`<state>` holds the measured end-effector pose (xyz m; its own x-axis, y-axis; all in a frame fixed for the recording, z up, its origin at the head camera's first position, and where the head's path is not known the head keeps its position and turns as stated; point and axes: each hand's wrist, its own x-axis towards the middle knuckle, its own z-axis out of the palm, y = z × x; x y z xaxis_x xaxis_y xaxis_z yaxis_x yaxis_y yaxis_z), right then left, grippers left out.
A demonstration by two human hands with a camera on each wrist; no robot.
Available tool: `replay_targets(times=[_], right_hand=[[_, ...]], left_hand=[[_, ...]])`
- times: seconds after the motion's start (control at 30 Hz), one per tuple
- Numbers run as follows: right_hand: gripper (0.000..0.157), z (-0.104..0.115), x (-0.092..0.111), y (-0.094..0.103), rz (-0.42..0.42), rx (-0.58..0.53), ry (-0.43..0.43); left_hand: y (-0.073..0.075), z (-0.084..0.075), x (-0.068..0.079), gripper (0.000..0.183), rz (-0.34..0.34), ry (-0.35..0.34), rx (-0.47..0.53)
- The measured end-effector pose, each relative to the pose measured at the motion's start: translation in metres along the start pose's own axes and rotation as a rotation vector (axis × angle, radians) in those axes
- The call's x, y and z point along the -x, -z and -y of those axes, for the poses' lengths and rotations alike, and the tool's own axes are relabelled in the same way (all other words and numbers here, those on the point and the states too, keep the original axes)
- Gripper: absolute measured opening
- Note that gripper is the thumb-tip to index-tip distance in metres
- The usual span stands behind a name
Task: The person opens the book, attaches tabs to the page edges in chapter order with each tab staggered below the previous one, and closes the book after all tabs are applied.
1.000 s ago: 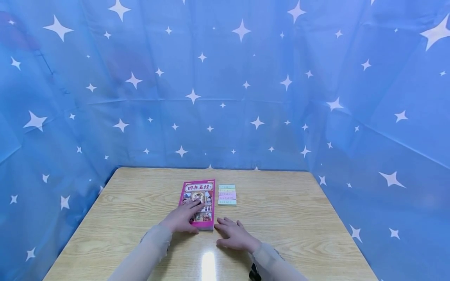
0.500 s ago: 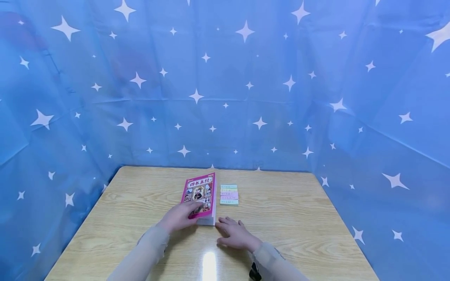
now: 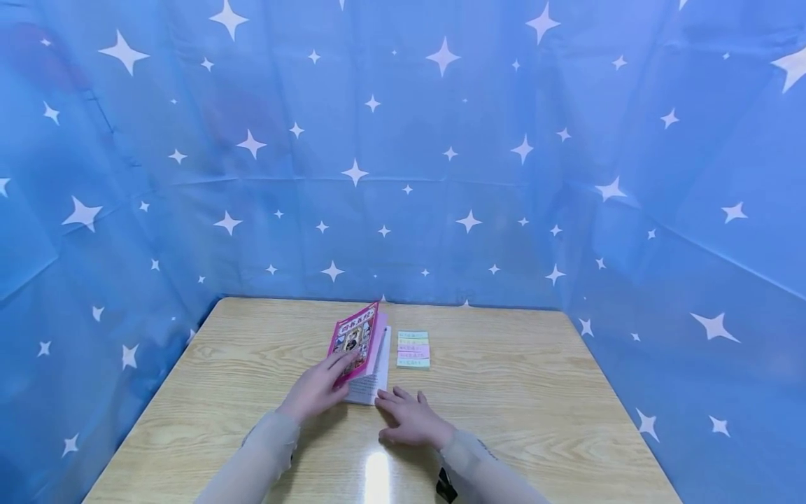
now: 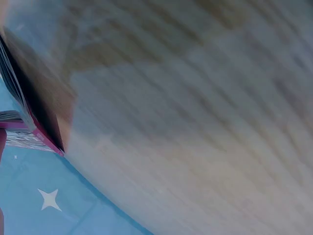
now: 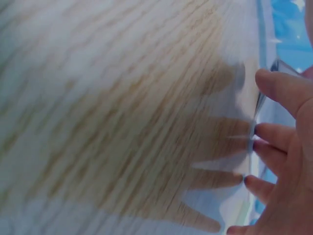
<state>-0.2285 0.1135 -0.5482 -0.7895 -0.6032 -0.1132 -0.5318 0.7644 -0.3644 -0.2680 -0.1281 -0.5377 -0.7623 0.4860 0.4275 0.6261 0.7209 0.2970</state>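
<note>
A pink-covered comic-style book (image 3: 354,337) lies partly opened on the table, its cover and a batch of pages raised and tilted to the left, printed text showing beneath. My left hand (image 3: 316,387) grips that raised part, fingers over the cover and thumb at the lower edge. In the left wrist view the book (image 4: 36,129) shows at the left border with its pages parted. My right hand (image 3: 412,418) lies low with fingers extended, fingertips at the lower right corner of the lower pages. The right wrist view shows the right hand's (image 5: 288,156) spread fingers near the tabletop.
Several pastel sticky notes (image 3: 413,350) with handwriting lie in a column just right of the book. The wooden table (image 3: 516,392) ends at a blue curtain (image 3: 403,154) with white stars behind and at both sides.
The book lay closed with my left hand flat on it; now its cover and some pages are lifted leftward. My right hand has shifted slightly left, to the book's corner.
</note>
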Motion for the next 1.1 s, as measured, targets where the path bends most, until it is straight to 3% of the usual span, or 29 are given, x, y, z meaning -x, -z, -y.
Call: replay_targets(times=[0.33,0.53,0.77,1.1], right_hand=[[0.065,0.0,-0.001,-0.001,0.021,0.004,-0.007],[0.065,0.0,-0.002,-0.002,0.014,0.022,-0.001],[0.065,-0.001,-0.002,-0.002,0.028,0.003,-0.015],[0.064,-0.002,-0.003,-0.003,0.034,-0.002,-0.022]], left_hand=[[0.002,0.007,0.004,0.072,-0.204,0.069,-0.042],[0.007,0.008,0.002,0.072,-0.265,0.144,-0.006],[0.013,0.016,0.001,0.064,-0.357,0.199,-0.063],[0.021,0.031,0.012,0.075,-0.437,0.305,-0.106]])
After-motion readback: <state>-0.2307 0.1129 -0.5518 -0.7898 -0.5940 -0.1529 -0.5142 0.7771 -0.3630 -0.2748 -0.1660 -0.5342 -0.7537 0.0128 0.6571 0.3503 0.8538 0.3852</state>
